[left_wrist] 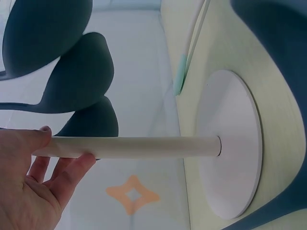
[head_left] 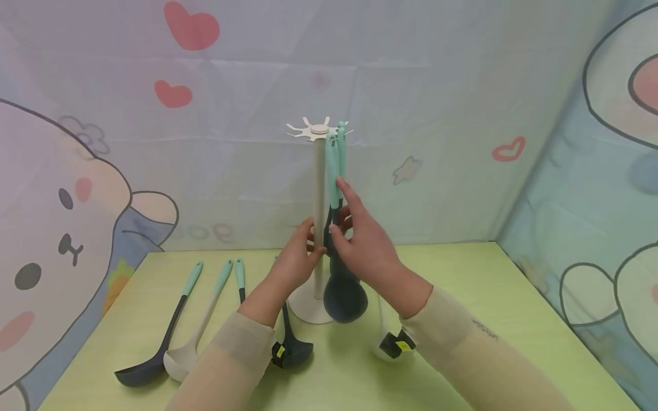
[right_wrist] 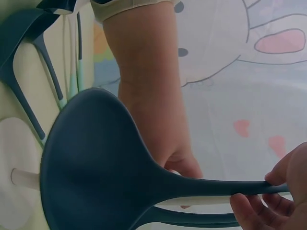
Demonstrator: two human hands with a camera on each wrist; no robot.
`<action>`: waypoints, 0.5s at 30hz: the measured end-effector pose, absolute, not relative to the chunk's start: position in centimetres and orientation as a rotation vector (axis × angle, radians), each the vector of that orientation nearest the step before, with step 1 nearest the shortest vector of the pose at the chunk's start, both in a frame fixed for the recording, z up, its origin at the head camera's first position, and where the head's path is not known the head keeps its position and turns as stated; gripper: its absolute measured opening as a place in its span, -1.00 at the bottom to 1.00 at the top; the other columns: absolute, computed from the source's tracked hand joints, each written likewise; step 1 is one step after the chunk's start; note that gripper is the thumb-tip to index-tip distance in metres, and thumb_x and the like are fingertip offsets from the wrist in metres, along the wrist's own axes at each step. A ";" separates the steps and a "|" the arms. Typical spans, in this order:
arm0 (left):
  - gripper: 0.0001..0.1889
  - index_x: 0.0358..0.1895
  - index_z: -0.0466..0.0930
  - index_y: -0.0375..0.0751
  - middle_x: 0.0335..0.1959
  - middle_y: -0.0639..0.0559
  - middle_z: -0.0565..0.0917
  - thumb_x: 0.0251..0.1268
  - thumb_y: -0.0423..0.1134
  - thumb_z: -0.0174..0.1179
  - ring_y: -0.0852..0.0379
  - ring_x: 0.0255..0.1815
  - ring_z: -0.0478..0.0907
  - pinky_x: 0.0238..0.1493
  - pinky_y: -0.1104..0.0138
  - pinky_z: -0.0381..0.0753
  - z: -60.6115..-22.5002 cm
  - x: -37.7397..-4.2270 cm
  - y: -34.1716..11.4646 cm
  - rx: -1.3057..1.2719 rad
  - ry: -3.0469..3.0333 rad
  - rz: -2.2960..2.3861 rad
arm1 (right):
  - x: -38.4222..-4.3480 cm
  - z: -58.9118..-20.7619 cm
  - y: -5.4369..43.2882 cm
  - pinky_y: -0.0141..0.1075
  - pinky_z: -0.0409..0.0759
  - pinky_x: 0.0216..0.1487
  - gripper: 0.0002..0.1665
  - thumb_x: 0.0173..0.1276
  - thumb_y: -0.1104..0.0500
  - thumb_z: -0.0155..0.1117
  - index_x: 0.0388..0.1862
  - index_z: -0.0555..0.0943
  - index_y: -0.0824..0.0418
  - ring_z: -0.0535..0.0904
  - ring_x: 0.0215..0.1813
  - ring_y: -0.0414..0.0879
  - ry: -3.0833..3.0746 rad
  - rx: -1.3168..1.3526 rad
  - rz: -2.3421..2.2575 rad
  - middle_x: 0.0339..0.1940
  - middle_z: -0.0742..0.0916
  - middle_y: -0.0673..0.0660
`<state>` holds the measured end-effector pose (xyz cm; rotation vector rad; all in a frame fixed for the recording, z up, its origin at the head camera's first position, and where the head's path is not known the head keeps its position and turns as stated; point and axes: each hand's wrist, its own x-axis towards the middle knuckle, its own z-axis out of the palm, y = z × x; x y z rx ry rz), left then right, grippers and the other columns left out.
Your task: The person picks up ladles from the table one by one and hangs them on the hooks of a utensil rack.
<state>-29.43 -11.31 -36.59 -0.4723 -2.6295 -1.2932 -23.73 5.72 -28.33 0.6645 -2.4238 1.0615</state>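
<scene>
A cream stand (head_left: 319,171) has a pole topped by a ring of flat hooks. My left hand (head_left: 295,257) grips this pole about midway up, thumb and fingers around it in the left wrist view. Just right of the pole, my right hand (head_left: 367,240) pinches a dark ladle (head_left: 345,299) with a mint handle, at the dark lower handle. Its handle top is right at the hooks, and its bowl (right_wrist: 96,158) hangs low. Other dark ladles (left_wrist: 84,74) hang close behind it, partly hidden.
Left on the green table (head_left: 437,377) lie a dark ladle (head_left: 149,368), a cream ladle (head_left: 181,361) and a third handle (head_left: 240,274), partly hidden by the left arm. Another dark ladle (head_left: 295,349) lies before the round base (head_left: 303,311); a pale ladle (head_left: 382,348) lies right, partly covered.
</scene>
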 end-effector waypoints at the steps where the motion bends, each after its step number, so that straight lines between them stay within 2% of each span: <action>1: -0.29 0.55 0.03 -0.04 0.10 -0.10 0.52 0.46 -0.22 0.18 -0.08 0.12 0.59 0.06 0.05 0.61 -36.6 -29.4 -11.3 -0.474 -2.629 -1.289 | -23.8 -28.4 5.7 -0.20 0.61 -0.25 -0.07 0.45 0.23 0.19 0.63 -0.05 -0.13 0.58 -0.14 -0.05 -2.418 0.666 1.070 -0.07 0.61 0.11; 15: -0.33 0.53 0.07 -0.01 0.08 -0.11 0.52 0.46 -0.28 0.17 -0.07 0.08 0.60 0.03 0.05 0.62 -36.8 -29.3 -11.2 -0.503 -2.585 -1.302 | -24.1 -30.5 6.3 -0.20 0.64 -0.20 -0.12 0.42 0.20 0.27 0.59 0.06 -0.02 0.60 -0.10 -0.07 -2.366 0.644 1.258 -0.10 0.60 0.09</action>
